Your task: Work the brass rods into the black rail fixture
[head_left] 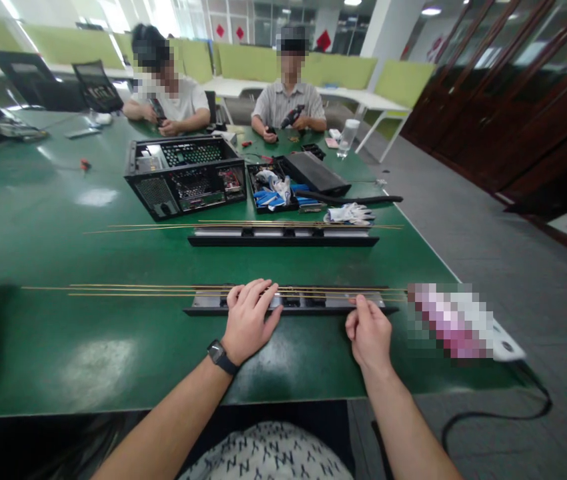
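Note:
In front of me on the table lies a long black channel (288,311) with silvery panels inside. Several thin brass-coloured rods (128,291) run lengthwise over it and stick out far to the left. My left hand (252,317), with a watch on the wrist, rests flat across the rods and the channel, fingers stretched out. At the channel's right part, my right hand (369,330) is closed in a pinch at a rod; the fingertips partly hide the contact. A second black channel (283,241) lies farther away, also with thin rods along it.
Beyond stand an open black computer case (188,180), a black tray (258,203) of gloves and a white glove (349,214). A white power strip (507,343) with a cable lies at the right edge. Two people sit across the green table (88,360); another hand shows far left.

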### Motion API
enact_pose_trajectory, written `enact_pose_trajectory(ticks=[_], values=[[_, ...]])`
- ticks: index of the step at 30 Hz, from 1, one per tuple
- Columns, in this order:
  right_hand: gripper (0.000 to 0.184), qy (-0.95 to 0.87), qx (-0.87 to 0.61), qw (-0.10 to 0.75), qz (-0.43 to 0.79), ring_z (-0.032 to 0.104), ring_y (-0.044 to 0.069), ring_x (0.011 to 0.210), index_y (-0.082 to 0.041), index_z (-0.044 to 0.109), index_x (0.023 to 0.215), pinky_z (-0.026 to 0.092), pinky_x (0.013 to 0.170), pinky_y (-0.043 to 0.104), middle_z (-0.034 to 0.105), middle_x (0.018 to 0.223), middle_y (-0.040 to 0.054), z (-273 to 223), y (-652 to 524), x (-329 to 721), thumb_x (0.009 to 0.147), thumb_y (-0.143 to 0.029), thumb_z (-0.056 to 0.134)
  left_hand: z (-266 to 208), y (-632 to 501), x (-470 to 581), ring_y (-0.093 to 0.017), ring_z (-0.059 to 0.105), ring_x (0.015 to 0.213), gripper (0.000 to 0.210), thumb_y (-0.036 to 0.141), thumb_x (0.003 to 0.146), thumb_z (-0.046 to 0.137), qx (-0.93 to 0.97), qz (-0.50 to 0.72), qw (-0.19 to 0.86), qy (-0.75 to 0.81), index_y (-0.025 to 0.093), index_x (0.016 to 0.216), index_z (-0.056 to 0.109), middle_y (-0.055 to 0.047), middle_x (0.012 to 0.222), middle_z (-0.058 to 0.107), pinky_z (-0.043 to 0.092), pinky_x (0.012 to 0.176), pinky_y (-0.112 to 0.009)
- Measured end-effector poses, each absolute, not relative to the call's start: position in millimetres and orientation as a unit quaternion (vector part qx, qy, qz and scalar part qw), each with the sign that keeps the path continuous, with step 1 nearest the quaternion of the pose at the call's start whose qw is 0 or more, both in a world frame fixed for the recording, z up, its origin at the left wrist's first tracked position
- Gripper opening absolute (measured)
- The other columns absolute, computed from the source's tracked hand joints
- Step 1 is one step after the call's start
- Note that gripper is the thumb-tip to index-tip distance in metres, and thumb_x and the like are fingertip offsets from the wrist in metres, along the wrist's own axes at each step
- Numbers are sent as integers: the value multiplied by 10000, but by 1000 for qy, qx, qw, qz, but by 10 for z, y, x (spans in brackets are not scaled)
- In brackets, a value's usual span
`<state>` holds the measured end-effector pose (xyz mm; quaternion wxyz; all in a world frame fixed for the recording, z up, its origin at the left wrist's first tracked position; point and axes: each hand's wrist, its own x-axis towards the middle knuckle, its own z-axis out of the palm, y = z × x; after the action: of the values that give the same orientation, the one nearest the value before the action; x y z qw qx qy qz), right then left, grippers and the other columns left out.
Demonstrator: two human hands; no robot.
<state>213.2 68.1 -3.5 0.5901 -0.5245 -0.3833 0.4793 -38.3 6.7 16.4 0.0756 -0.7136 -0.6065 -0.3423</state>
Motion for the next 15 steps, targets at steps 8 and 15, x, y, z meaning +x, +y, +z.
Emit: enact_pose_trajectory(ticks=[8, 15], values=[[407, -385, -521, 585, 489, 373, 66, 314, -159, 680, 911, 252, 307, 168, 543, 460, -47, -34, 686, 2146, 869, -560, 733, 146, 72, -381, -288, 593, 1295, 386, 318, 968, 622, -712, -344, 80, -607, 241, 1345, 609, -104, 1343, 677, 340, 1089, -488], [419, -389, -521, 592, 476, 369, 64, 306, -159, 683, 905, 248, 299, 171, 548, 459, -43, -50, 701, 2138, 847, -568, 752, 144, 68, -382, -297, 587, 1300, 376, 321, 974, 612, -711, -349, 68, -607, 244, 1341, 619, -112, 1339, 677, 339, 1086, -495]])
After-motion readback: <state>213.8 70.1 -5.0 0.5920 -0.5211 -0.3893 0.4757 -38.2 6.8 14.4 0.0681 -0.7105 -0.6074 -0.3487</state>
